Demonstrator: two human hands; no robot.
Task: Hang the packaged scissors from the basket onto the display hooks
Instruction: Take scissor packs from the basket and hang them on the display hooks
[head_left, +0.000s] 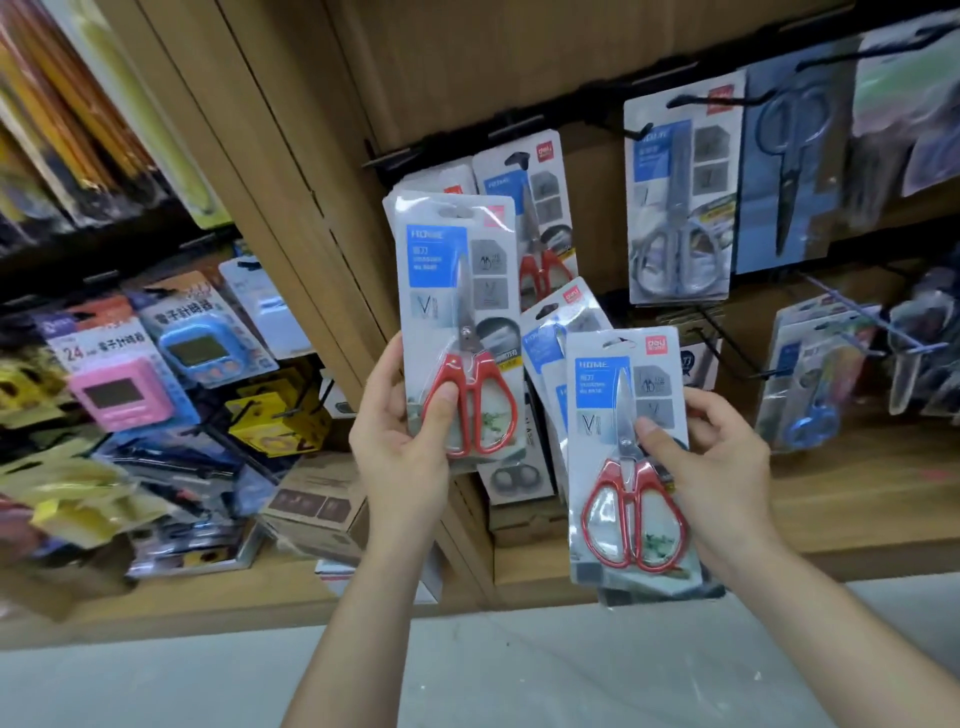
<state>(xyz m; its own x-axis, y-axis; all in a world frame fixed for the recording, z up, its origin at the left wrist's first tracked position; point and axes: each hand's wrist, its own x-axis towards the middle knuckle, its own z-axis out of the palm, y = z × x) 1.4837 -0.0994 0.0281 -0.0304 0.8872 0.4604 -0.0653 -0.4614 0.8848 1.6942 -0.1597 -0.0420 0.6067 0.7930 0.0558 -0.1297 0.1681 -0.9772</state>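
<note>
My left hand (400, 441) grips a stack of packaged red-handled scissors (457, 312), held upright with the thumb on the red handle. My right hand (711, 462) holds another fanned bunch of the same packs (623, 457), thumb on the front pack's blade. Both bunches are raised in front of the wooden display wall. Behind the left stack, one red-handled pack (535, 208) hangs on a black hook (517, 158). The basket is out of view.
Grey-handled scissors (675, 208) and black scissors (789, 171) hang on hooks to the right. Blue scissors (810, 395) hang lower right on long hooks (857, 322). Timers (119, 384) and other packs fill the left bay. A wooden post (291, 208) divides the bays.
</note>
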